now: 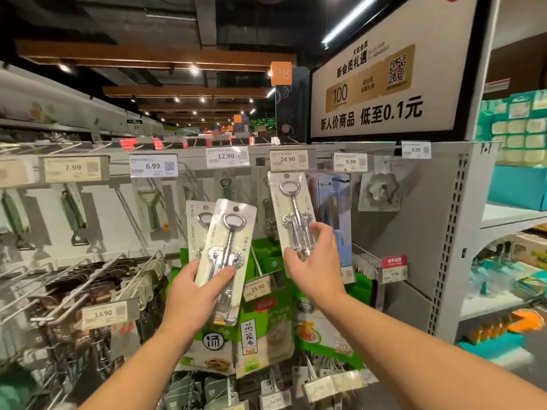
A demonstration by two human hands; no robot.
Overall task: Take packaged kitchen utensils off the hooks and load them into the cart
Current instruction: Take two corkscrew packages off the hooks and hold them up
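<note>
Head view shows a grey pegboard display wall [414,208] filling the middle of the scene, with a large white promotional sign [384,84] above it and a side shelf unit [509,214] of teal and white boxes to the right. Rows of wire hooks carry packaged goods: green-handled peelers [74,211] on the upper left, dark packets [97,279] on the lower left, and green food-wrap style pouches [266,327] low in the centre. Price tags run along the top rail, among them one reading 24.90 [288,159]. Directly under that tag hangs a packaged winged corkscrew [291,214], its card tilted, top near the hook. The right hand [313,261] grips the lower part of this pack, fingers curled round its right edge and thumb at the bottom. Left of it, the left hand [192,294] holds two more corkscrew packs [225,255], one overlapping the other, clear of the hooks; the thumb presses across the front pack and the fingers wrap behind. No cart appears in this view.
</note>
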